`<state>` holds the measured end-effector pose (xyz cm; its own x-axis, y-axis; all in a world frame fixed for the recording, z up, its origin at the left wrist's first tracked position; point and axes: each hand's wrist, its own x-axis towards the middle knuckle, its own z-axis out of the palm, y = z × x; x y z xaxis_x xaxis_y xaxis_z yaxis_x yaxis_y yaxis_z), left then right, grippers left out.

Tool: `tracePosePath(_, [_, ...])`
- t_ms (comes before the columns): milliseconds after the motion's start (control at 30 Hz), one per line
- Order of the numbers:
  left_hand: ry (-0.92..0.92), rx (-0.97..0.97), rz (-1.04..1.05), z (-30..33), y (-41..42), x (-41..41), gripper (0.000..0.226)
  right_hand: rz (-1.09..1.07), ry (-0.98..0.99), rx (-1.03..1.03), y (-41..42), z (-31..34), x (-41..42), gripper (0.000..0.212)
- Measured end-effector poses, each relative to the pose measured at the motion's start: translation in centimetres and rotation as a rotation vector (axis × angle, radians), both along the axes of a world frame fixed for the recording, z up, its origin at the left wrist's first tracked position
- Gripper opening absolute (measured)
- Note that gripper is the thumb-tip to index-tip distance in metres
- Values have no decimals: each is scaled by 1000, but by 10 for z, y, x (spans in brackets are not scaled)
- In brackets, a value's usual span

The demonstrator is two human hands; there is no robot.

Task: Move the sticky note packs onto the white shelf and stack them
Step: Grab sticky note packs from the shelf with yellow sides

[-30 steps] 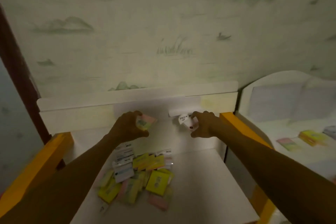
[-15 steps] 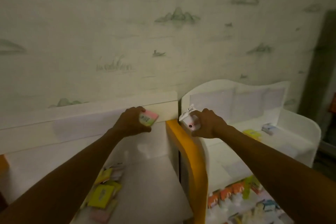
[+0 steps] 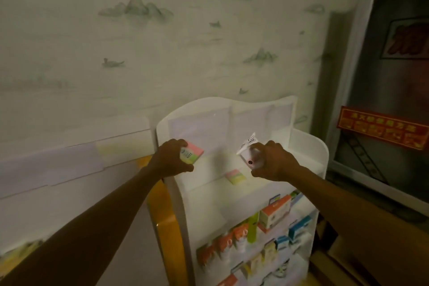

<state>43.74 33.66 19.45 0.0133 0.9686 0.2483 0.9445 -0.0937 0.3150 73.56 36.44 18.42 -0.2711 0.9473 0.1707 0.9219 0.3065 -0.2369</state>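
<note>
My left hand (image 3: 170, 159) grips a pink and green sticky note pack (image 3: 191, 153) above the left end of the white shelf's top tier (image 3: 204, 189). My right hand (image 3: 272, 162) holds a white and pink sticky note pack (image 3: 249, 154) with a paper tag sticking up, over the right half of that tier. One pink, green and yellow sticky note pack (image 3: 235, 176) lies flat on the top tier between my hands. A blurred pile of packs (image 3: 21, 251) shows at the far left edge on the orange-sided stand.
The white shelf's lower tiers (image 3: 267, 234) hold several orange, blue and green boxes and bottles. An orange side panel (image 3: 162, 220) of the neighbouring stand touches the shelf's left side. A dark door with red signs (image 3: 383, 127) stands to the right. A patterned wall is behind.
The view has swung right from the orange-sided stand to the white shelf. Both hands, each still gripping its pack, have travelled right and now hang over the shelf's top tier.
</note>
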Motion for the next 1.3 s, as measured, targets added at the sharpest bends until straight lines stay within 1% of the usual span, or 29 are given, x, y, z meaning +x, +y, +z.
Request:
tracePosePath(233, [-27,20,-80,-24,71,64,78,-88,25,1,61,-21,76,80])
tracePosePath(400, [-38,17,-69,-38,130,95,80,-117,47,2,119,-35,113,81])
tracePosePath(500, [-56,26,-61,-43,162,109,80,-118,103,6,157,-41,127,85])
tracePosePath(633, [-82,54,-35,-49,194,125,78,-114,158,19,199,-50,138,78])
tracePosePath(767, [-121,45,-14,-62,213,134,77,-96,143,21,234,-63,148,73])
tracePosePath(1000, [-115,-37,66,-83,234,145,78,-61,132,-30,285,-72,170,75])
tracePosePath(1167, [-127,-84,101,-94,247,158,82,-8,143,-84,313,-79,184,83])
tracePosePath(1300, [-117,-133,140,-102,256,172,90,44,128,-107,339,-81,192,88])
